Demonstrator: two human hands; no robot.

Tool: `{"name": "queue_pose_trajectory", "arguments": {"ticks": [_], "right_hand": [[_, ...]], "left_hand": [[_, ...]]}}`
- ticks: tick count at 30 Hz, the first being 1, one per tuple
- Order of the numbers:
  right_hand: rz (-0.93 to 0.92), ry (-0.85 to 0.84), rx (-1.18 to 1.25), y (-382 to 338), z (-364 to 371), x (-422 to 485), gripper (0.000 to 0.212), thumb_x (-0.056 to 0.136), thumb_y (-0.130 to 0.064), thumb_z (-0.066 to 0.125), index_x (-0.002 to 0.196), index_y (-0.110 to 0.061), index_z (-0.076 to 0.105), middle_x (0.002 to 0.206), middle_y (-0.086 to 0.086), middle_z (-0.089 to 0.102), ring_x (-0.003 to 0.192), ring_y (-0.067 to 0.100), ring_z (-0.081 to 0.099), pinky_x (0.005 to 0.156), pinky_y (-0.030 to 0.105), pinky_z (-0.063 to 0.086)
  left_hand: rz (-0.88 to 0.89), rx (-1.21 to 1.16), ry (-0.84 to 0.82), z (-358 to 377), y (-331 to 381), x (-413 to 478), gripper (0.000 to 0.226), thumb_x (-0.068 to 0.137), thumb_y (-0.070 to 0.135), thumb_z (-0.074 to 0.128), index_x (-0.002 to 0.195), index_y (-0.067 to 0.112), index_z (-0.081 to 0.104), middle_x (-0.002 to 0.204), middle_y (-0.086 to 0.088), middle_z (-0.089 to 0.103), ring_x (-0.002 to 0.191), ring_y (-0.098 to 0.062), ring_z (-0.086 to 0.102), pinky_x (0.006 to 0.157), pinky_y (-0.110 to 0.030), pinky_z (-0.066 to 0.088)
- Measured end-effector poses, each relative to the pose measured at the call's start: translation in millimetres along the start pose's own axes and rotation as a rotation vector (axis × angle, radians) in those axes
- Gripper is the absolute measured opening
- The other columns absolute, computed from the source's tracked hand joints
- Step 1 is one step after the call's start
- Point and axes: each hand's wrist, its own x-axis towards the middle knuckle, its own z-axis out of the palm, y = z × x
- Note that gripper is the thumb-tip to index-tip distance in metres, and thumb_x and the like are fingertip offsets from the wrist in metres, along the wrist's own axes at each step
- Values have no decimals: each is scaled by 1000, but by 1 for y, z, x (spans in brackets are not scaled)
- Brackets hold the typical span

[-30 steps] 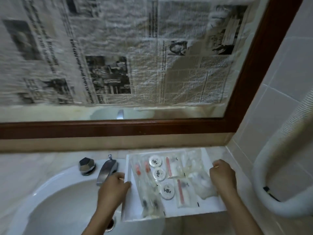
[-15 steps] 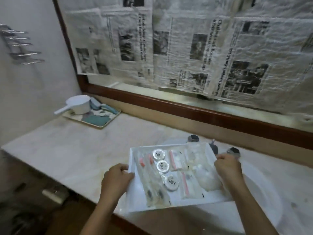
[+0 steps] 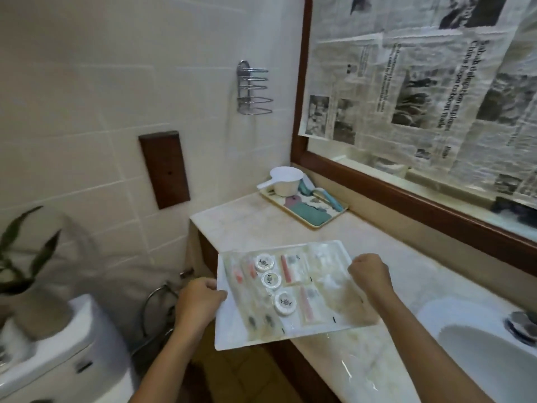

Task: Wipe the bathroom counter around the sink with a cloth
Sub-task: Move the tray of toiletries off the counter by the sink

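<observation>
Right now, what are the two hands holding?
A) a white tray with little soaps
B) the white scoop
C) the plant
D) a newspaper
A: the left hand and right hand each grip one side of the white tray, which carries round soaps.

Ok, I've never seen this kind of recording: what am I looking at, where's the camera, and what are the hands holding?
No machine here: a person works bare-handed, filmed by a wide-angle camera worn on their head, looking down. The left hand and right hand each grip a side of a white tray of wrapped toiletries, over the counter edge. Further back sits a second tray with a white scoop; the sink is at right.
</observation>
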Motion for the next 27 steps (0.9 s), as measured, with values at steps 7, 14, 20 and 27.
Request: {"name": "queue_pose_trajectory", "arguments": {"ticks": [7,14,20,27], "right_hand": [[-138,-209,-103,-89,119,91,15,81,-7,49,67,-10,53,67,4,53,65,22,50,48,27,30],[-129,-375,-14,-160,230,201,6,83,-19,54,80,-15,58,81,6,57,77,23,53,73,37,48],[-162,-438,30,-196,288,267,21,74,-9,54,63,-14,38,66,1,43,60,18,41,52,29,29],[-110,-478,35,-212,327,315,14,69,-15,54,65,-15,41,75,2,46,64,18,45,54,27,33]], "left_hand": [[-158,-51,133,-35,-19,93,23,86,11,65,63,15,62,78,-16,72,75,-37,69,73,-50,56],[-314,-113,190,-30,-10,230,24,90,9,59,67,18,60,77,-8,69,74,-27,68,76,-46,59],[-395,-87,163,-9,-9,328,12,82,9,55,78,8,66,82,-11,71,74,-29,70,71,-46,61],[-428,-137,140,13,-2,383,14,84,3,52,77,10,63,81,-10,68,76,-28,68,66,-41,61]]}}
